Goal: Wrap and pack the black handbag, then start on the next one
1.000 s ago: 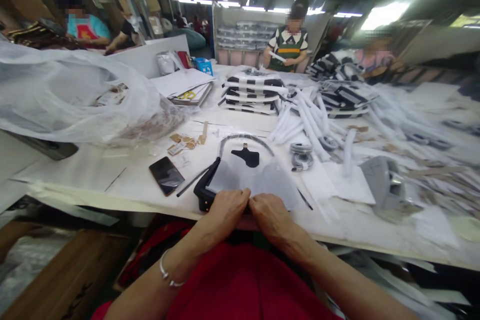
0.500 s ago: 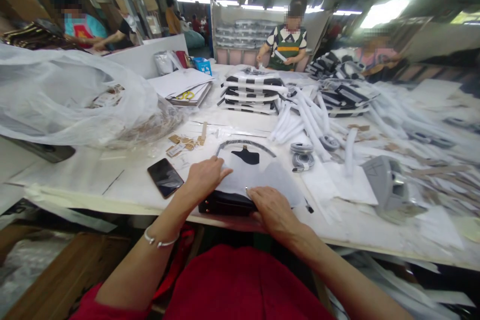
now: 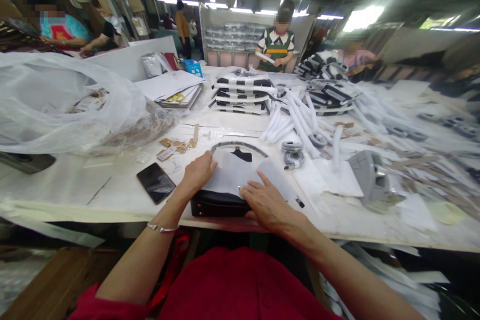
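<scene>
In front of me, at the table's near edge, lies a black handbag (image 3: 219, 203) with a pale translucent sheet (image 3: 232, 172) over its upper side. Beyond the sheet show a dark flap-shaped piece (image 3: 243, 155) and a curved, wrapped handle (image 3: 240, 145). My left hand (image 3: 200, 172) is closed on the sheet's left edge, fingertips partly hidden. Across the bag's right part rests my right hand (image 3: 264, 201), fingers stretched out and apart over the sheet, thumb low by the bag's front. A small metal stud (image 3: 239, 188) shows beside its fingertips.
A phone (image 3: 155, 183) and paper tags (image 3: 174, 147) lie left of the bag. Coiled straps (image 3: 293, 154) and a grey tape dispenser (image 3: 371, 180) are on the right. Stacked wrapped bags (image 3: 243, 94) stand farther back; a co-worker (image 3: 277, 42) stands beyond them.
My right index finger has lifted and spread, and the sheet's right part now stands up apart from the left part. My left hand stays at the sheet's edge. The view has shifted slightly right.
</scene>
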{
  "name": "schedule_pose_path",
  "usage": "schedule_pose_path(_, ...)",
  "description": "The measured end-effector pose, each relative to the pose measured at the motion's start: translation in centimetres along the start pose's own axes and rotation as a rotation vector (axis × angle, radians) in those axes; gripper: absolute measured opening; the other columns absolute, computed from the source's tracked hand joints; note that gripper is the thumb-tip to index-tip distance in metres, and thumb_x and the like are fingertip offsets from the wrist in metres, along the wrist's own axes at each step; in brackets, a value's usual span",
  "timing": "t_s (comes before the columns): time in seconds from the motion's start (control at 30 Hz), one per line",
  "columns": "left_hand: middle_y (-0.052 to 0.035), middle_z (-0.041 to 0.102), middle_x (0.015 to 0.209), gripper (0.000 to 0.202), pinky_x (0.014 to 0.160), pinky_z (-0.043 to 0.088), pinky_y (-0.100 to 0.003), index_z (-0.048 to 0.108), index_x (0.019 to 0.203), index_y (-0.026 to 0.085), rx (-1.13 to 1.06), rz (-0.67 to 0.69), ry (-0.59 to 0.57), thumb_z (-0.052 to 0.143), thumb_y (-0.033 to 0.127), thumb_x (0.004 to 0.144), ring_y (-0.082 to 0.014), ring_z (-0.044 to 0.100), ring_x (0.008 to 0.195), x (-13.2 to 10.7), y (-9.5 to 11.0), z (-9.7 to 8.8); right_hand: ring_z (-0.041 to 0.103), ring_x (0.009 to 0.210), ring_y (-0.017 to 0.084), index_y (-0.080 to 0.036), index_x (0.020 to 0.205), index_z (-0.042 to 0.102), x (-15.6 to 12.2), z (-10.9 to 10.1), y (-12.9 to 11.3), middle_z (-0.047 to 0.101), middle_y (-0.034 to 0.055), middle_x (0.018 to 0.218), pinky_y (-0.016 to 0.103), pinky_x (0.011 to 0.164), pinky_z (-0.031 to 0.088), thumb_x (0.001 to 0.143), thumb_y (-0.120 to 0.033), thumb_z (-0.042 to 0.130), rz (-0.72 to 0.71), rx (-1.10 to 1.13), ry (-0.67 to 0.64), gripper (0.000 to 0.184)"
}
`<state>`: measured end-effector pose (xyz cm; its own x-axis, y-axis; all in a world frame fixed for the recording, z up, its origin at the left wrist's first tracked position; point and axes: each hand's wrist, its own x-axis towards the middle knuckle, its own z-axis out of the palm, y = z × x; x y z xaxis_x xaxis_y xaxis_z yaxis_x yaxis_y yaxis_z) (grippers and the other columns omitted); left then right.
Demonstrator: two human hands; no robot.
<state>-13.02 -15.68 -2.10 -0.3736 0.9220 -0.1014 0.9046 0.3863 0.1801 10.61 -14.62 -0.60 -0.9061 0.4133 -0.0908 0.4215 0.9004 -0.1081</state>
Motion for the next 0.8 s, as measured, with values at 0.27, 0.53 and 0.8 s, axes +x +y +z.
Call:
schedule_pose_path(0.27,-0.0183,0.069,0.102,0.029,0.077,0.050,-0.040,0.049,0.114,0.013,0.163,0.052,-0.069,0.042,0.035,0.096,-0.0337,0.068,0.099,-0.3,-1.7,-0.3,0.066,0.098,0.027,-0.018,0.109,0.070,1.0,-1.8,1.2,0.074,0.0089,0.094,0.055,0.116,0.019,0.076,-0.052,0.077,-0.076,0.086,-0.111,0.048)
schedule_pose_path(0.53,-0.0162,0.071,0.100,0.029,0.077,0.051,-0.039,0.048,0.117,0.014,0.198,0.111,-0.100,0.044,0.035,0.096,-0.0314,0.069,0.095,0.1,-2.5,1.6,0.041,0.137,0.034,-0.019,0.148,0.039,0.1,2.5,0.4,0.039,0.0184,0.152,0.049,0.110,0.036,0.076,-0.036,0.078,0.046,0.220,-0.005,0.083)
schedule_pose_path(0.8,-0.0183,0.066,0.112,0.035,0.083,0.051,-0.045,0.051,0.120,0.014,0.314,0.210,-0.004,0.061,0.022,0.086,-0.0345,0.064,0.105,-0.4,-0.4,-1.7,0.036,0.142,0.034,-0.024,0.148,0.041,0.8,2.3,0.8,0.035,0.0143,0.157,0.061,0.115,0.026,0.086,-0.036,0.067,-0.008,0.307,-0.194,0.067)
